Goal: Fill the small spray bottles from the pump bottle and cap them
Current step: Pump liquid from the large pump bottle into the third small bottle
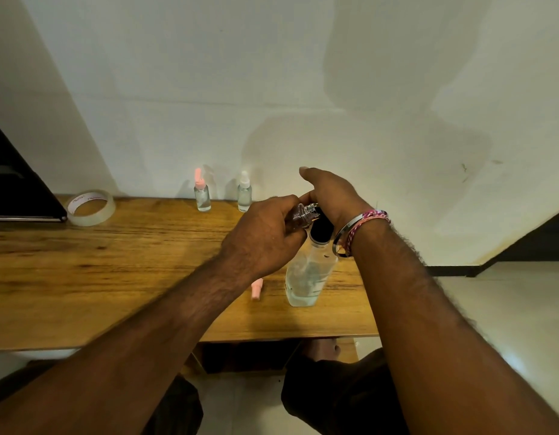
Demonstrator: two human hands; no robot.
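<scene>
A clear pump bottle [306, 277] with a black pump head stands on the wooden table [99, 271], partly filled with clear liquid. My right hand [330, 196] rests on top of the pump head. My left hand [265, 237] holds a small uncapped glass spray bottle [303, 215], tilted, its mouth right at the pump's nozzle. A pink cap [257, 288] lies on the table just left of the pump bottle. Two capped small bottles stand by the wall: one with a pink cap [202, 196], one with a white cap [244, 194].
A roll of clear tape [90, 207] lies at the back left next to a dark flat object [18, 189]. The table's front edge runs just below the pump bottle; its right end stops near my right forearm. The wall is close behind.
</scene>
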